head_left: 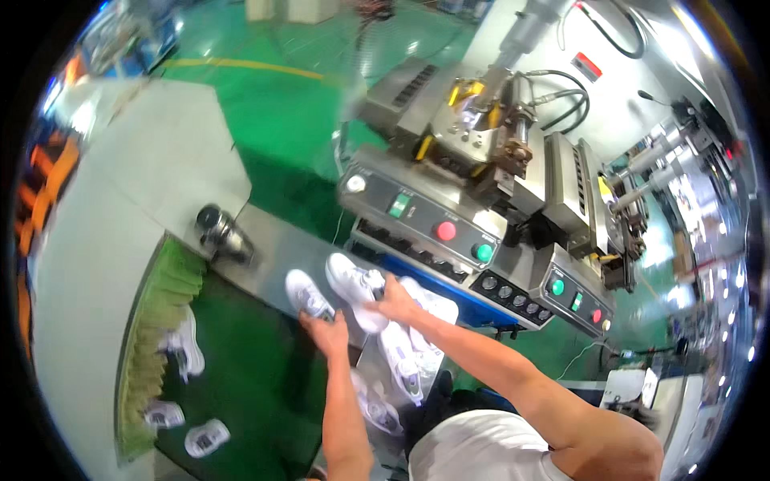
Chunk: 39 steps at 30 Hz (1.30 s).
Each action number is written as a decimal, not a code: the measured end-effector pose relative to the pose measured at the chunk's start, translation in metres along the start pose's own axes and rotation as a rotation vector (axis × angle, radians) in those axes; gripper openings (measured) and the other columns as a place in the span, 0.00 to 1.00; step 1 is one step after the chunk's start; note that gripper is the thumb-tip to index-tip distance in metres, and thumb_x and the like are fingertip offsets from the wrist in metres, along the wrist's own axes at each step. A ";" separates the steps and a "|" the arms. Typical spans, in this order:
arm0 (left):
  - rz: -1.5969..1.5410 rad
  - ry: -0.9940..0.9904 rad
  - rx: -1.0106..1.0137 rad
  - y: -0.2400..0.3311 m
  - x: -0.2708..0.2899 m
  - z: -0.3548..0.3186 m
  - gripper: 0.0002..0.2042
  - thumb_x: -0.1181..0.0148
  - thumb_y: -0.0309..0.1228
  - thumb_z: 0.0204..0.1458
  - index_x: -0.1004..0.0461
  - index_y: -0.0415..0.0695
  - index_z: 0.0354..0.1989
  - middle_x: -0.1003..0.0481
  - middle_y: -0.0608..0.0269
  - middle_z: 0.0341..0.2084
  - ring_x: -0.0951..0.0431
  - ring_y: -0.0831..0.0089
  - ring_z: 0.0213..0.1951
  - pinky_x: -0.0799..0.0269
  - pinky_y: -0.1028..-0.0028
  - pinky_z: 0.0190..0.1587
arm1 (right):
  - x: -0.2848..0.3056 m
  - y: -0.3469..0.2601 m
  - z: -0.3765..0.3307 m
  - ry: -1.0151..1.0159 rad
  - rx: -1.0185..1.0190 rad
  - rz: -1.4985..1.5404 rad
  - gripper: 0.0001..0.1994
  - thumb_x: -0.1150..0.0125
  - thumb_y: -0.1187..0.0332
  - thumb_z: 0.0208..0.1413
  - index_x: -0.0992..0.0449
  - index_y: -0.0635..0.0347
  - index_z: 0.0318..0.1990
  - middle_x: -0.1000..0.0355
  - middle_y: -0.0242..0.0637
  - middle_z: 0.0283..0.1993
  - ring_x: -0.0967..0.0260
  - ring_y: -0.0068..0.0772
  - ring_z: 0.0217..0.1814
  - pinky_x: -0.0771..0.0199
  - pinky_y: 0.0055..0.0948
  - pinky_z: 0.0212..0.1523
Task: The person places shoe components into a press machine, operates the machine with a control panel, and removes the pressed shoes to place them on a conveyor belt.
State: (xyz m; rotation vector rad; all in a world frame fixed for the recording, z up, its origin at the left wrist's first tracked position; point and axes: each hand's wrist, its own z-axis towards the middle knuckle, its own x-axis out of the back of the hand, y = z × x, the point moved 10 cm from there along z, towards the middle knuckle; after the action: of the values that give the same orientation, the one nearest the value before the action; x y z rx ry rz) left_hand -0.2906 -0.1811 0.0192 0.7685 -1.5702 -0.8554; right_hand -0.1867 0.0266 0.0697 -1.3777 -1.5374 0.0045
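Observation:
My left hand [327, 330] is closed on the heel end of a white sneaker [305, 290], its toe pointing away from me. Beside it, my right hand [395, 302] grips a second white sneaker [346, 275] near its ankle opening. Both shoes are at the narrow metal bench [277, 255], left of the machine's control panel [425, 216]. Under and near my right forearm lie several more white shoes, among them one sneaker [401, 361] and another lower down [375, 405]. The fingertips are partly hidden by the shoes and slightly blurred.
A shiny metal cylinder [224, 232] stands at the bench's left end. Several white shoes, such as one sneaker [207, 438], rest on a green belt at lower left, by a green fringed curtain [148, 345]. A press machine [473, 136] with hoses rises at the right.

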 end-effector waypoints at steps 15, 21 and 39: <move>-0.275 -1.115 -0.098 0.170 -0.015 -0.229 0.31 0.31 0.23 0.44 0.38 0.36 0.58 0.30 0.55 0.50 0.29 0.68 0.51 0.30 0.67 0.53 | 0.166 0.219 -0.392 0.553 -0.264 1.370 0.33 0.28 0.76 0.43 0.36 0.69 0.59 0.30 0.42 0.52 0.29 0.35 0.52 0.28 0.35 0.54; -0.111 -1.730 -0.367 0.281 -0.107 -0.470 0.36 0.28 0.26 0.42 0.42 0.36 0.60 0.33 0.56 0.53 0.33 0.69 0.54 0.39 0.66 0.60 | 0.198 0.313 -0.540 1.074 -0.190 1.626 0.34 0.31 0.74 0.44 0.37 0.70 0.61 0.30 0.44 0.54 0.28 0.38 0.54 0.27 0.38 0.55; -0.469 -2.024 -1.457 0.338 -0.240 -1.163 0.34 0.39 0.28 0.50 0.46 0.32 0.66 0.41 0.36 0.62 0.39 0.44 0.63 0.44 0.59 0.66 | 0.155 0.652 -1.050 1.932 -1.357 0.411 0.28 0.35 0.59 0.54 0.32 0.68 0.58 0.29 0.53 0.55 0.31 0.50 0.57 0.33 0.42 0.56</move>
State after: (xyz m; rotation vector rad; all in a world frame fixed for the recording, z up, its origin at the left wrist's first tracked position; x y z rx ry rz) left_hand 0.8865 0.0625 0.3035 -1.3671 -1.3671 -3.0329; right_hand 1.0088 -0.2503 0.2837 -1.4988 0.6248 -1.7615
